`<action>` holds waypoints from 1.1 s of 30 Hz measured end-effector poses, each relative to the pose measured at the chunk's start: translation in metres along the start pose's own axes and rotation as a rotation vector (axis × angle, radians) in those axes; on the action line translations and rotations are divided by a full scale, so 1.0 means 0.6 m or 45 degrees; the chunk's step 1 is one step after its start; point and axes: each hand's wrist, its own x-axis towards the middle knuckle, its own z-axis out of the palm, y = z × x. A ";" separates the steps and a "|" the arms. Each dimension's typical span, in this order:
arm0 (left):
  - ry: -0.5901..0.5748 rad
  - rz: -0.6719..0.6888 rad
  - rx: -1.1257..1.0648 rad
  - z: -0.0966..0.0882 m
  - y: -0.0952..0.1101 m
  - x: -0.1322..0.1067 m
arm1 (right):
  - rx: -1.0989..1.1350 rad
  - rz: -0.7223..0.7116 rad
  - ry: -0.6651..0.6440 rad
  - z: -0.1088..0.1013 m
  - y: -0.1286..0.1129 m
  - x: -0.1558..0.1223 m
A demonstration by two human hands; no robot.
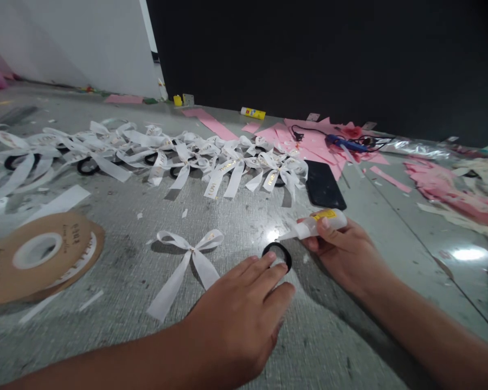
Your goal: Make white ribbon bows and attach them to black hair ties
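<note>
A black hair tie (284,251) lies on the grey table, with the fingers of my left hand (244,314) pressing on its near edge and holding it down. My right hand (345,246) is closed around a small white glue bottle (319,223) with a yellow label. The bottle is tilted, its thin nozzle pointing left, close above the far edge of the hair tie. To the left of my left hand lies a single white ribbon bow (192,252) with two long tails. My left thumb is mostly hidden.
Behind, a row of white printed bows (228,162) on black hair ties spans the table. A ribbon roll (40,254) lies left, a black phone (325,184) right. Farther back are pink sheets (309,143), a blue glue gun (345,143) and a yellow tube (252,113).
</note>
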 end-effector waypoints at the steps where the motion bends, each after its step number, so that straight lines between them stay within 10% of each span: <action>1: 0.000 0.006 0.005 0.000 0.000 0.000 | -0.002 -0.004 0.001 0.001 0.000 0.000; 33: -0.054 -0.015 0.026 0.000 -0.001 0.001 | -0.008 -0.062 -0.048 0.004 0.005 -0.005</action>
